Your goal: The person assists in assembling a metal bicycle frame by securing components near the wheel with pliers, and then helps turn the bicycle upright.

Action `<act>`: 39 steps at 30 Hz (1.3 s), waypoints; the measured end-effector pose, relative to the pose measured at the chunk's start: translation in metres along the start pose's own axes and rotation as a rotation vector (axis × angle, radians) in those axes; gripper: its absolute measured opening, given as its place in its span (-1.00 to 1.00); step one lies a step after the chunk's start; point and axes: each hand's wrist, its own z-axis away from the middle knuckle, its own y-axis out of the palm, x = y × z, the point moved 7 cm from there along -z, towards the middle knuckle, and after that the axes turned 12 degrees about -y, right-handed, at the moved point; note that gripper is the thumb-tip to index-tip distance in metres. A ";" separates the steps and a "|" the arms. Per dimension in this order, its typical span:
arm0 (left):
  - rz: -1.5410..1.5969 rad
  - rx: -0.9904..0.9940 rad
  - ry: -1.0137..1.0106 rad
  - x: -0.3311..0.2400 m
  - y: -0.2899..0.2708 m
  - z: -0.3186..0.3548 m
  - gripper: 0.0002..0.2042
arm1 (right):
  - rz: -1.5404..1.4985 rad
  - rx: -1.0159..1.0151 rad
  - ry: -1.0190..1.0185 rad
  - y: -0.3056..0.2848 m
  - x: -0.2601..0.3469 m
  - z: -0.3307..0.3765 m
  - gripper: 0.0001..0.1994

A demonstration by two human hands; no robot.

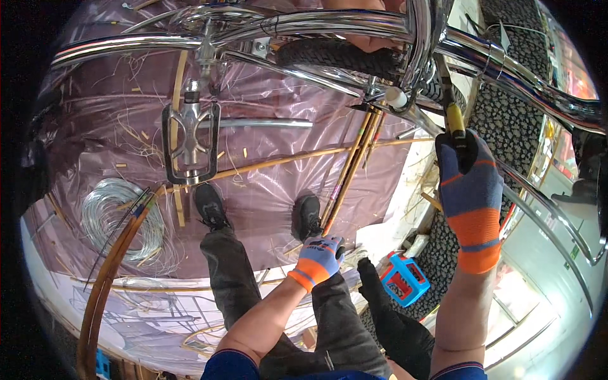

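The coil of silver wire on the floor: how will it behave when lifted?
The wire coil would probably feel springy, not floppy, since its strands keep round loops. It may be heavy for its size, with many metallic turns. Some turns sit loosely apart, so it could spread or tangle.

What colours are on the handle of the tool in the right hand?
The tool's handle is yellow and black; it shows best in the head view.

A wide fisheye view from the person's head faces steeply down, right hand (468, 180) nearer, shoes (308, 216) and floor (259, 206) farther.
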 end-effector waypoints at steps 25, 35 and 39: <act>0.038 -0.078 0.067 0.004 0.004 0.005 -0.64 | -0.904 0.117 0.129 0.028 -0.005 0.007 -0.72; -0.005 -0.048 0.042 0.002 0.004 0.006 -0.61 | 0.024 -0.069 -0.055 0.013 0.007 0.003 -0.73; -0.013 -0.031 0.027 0.000 0.003 0.005 -0.61 | 0.036 -0.059 -0.057 0.013 0.010 0.003 -0.73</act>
